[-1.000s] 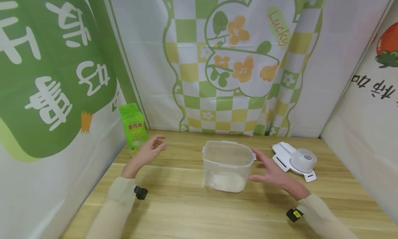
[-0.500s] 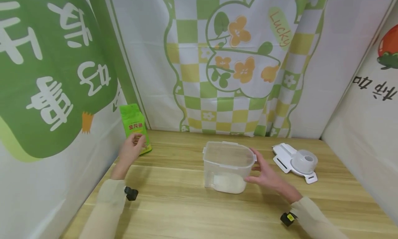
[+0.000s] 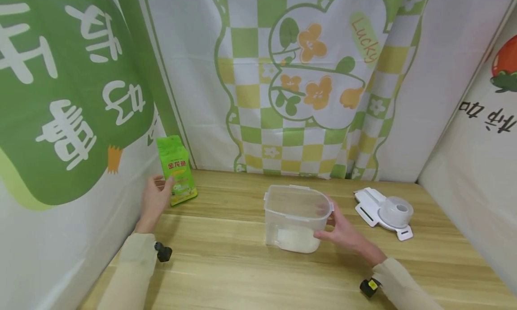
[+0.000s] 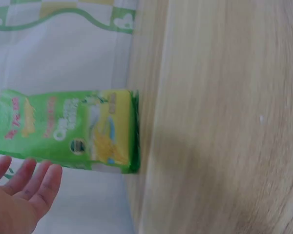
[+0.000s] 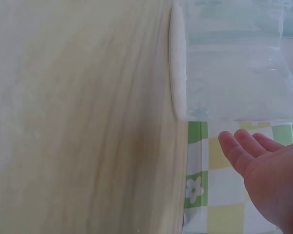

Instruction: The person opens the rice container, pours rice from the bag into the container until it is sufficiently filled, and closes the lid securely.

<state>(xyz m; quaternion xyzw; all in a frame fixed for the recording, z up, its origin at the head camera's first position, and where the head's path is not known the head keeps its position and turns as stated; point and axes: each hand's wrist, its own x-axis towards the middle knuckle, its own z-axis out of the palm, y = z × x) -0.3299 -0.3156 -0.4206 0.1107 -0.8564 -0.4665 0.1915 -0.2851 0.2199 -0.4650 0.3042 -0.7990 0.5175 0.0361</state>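
A green bag [image 3: 177, 171] with a yellow bottom stands upright at the table's back left. My left hand [image 3: 155, 198] is at its left side, thumb in front and fingers spread; in the left wrist view the fingers [image 4: 39, 185] lie along the bag's [image 4: 63, 129] edge, not curled round it. A clear plastic container [image 3: 296, 211], white contents in its bottom, stands mid-table. At its right side is my right hand [image 3: 343, 229], thumb near the front and fingers behind. In the right wrist view the fingers [image 5: 244, 146] are extended beside the container [image 5: 234, 73].
A white lid [image 3: 369, 204] with a clear round cup [image 3: 396, 211] on it lies on the wooden table [image 3: 242, 274] to the right of the container. Printed cloth [image 3: 194, 76] hangs behind the table and along both sides.
My left hand has moved left and down, from in front of the bag to its left side. My right hand has shifted slightly left along the container. Bag and container stand where they were.
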